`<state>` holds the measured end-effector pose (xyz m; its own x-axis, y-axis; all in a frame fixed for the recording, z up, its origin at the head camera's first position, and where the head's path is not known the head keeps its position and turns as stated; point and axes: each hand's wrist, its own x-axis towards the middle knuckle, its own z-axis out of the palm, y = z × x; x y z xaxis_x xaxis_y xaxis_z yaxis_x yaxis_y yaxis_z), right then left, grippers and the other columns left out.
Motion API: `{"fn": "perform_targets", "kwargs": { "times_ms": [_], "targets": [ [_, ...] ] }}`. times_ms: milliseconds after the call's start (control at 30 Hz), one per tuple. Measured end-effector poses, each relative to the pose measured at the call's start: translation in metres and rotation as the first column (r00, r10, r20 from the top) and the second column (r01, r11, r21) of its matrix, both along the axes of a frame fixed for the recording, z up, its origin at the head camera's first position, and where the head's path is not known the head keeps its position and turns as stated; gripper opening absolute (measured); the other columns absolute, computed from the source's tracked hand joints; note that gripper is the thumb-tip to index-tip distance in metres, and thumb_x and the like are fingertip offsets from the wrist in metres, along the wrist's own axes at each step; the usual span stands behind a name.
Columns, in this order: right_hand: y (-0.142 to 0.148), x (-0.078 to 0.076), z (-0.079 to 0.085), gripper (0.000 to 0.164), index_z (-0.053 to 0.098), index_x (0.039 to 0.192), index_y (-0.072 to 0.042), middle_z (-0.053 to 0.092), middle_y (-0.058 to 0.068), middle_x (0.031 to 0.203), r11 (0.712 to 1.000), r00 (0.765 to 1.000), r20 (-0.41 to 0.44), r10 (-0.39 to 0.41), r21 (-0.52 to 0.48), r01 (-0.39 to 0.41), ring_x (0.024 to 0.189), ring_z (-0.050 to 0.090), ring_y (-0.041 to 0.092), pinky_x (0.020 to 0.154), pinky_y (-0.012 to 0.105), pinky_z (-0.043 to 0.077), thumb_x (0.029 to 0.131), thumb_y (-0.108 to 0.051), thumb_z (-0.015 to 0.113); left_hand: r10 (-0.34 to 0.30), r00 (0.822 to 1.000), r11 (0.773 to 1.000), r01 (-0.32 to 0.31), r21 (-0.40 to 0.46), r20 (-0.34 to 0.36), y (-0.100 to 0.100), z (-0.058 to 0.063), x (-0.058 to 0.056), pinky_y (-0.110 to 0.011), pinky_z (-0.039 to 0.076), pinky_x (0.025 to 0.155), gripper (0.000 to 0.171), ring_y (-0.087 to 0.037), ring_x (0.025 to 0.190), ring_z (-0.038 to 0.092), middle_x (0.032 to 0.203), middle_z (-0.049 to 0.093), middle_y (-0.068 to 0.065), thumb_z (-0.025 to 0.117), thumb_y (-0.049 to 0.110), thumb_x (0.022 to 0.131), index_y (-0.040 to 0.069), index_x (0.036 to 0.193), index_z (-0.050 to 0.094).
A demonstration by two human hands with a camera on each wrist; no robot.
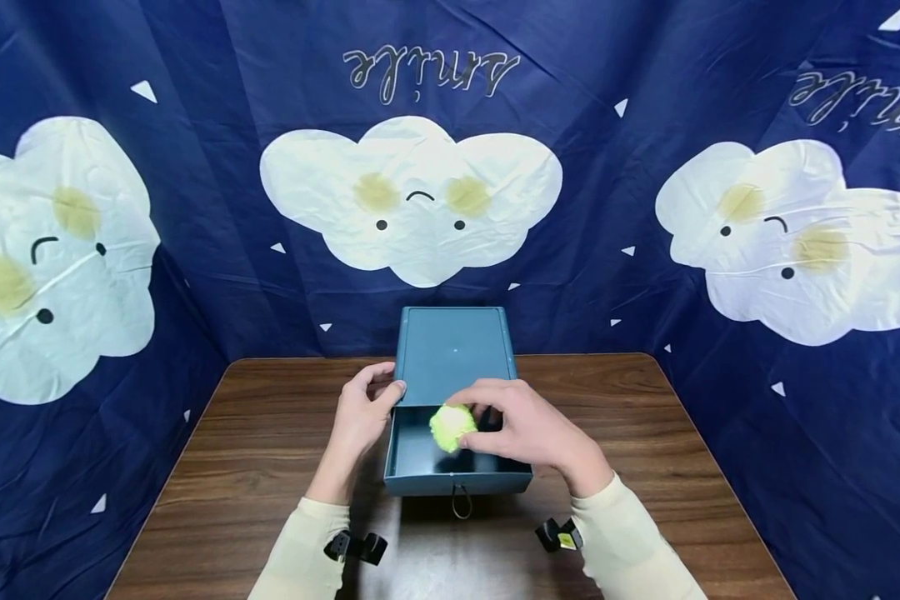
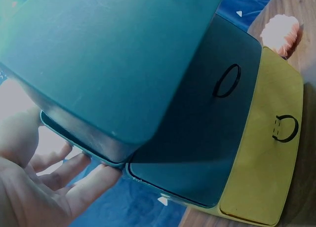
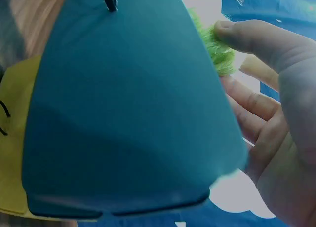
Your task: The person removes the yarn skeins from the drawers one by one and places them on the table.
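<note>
A teal drawer cabinet (image 1: 456, 346) stands on the table with its top drawer (image 1: 420, 462) pulled out toward me. My left hand (image 1: 363, 408) rests against the cabinet's left side, thumb at the front top corner. In the left wrist view its fingers (image 2: 74, 172) reach fairly straight to the cabinet's edge. Between thumb and fingertips my right hand (image 1: 525, 425) pinches a fluffy yellow-green pom-pom (image 1: 450, 427), held over the drawer. From the right wrist, the drawer front (image 3: 133, 98) partly hides that pom-pom (image 3: 217, 52).
Below the pulled-out drawer are another teal drawer (image 2: 207, 113) and a yellow drawer (image 2: 261, 148), each with a black loop handle. A fluffy pinkish-orange pom-pom (image 2: 280, 34) lies on the wooden table (image 1: 270, 450) near the yellow drawer. Blue cloud-printed curtains (image 1: 600, 50) surround the table.
</note>
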<state>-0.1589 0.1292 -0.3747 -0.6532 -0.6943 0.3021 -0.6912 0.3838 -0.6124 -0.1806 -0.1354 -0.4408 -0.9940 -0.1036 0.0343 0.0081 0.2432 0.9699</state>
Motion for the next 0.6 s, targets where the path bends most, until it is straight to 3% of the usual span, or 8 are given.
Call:
{"fn": "perform_targets", "kwargs": {
  "times_ms": [200,367,600],
  "targets": [
    [0.021,0.000,0.003,0.040,0.071,0.127,-0.025,0.069,-0.013,0.110,0.997,0.998,0.019,-0.062,-0.045,0.063,0.088,0.065,0.007,0.068,0.032,0.057,0.089,-0.025,0.082,0.003,1.000,1.000,-0.003,-0.007,-0.012,-0.001,-0.001,-0.001,-0.023,0.054,0.073,0.041,-0.029,0.108,0.064,0.127,0.067,-0.016,0.069,0.020,0.097,0.007,0.136,0.063],
    [0.044,-0.003,0.000,0.041,0.072,0.124,-0.019,0.071,-0.005,0.100,0.986,0.993,-0.012,-0.113,-0.122,0.111,0.075,0.066,0.011,0.062,0.031,0.057,0.085,-0.015,0.084,0.004,1.000,1.000,-0.004,-0.008,-0.010,0.000,0.001,-0.002,-0.025,0.055,0.072,0.041,-0.026,0.106,0.064,0.127,0.066,-0.016,0.069,0.020,0.097,0.008,0.136,0.063],
    [0.071,-0.004,-0.010,0.042,0.072,0.124,-0.021,0.072,-0.005,0.100,0.968,0.978,0.003,-0.210,-0.141,0.208,0.078,0.067,0.010,0.066,0.029,0.058,0.084,-0.011,0.084,0.004,1.000,1.000,-0.004,-0.013,-0.007,-0.001,-0.001,-0.003,-0.024,0.054,0.074,0.041,-0.030,0.110,0.064,0.128,0.067,-0.015,0.070,0.020,0.097,0.008,0.135,0.063]
  ]
}}
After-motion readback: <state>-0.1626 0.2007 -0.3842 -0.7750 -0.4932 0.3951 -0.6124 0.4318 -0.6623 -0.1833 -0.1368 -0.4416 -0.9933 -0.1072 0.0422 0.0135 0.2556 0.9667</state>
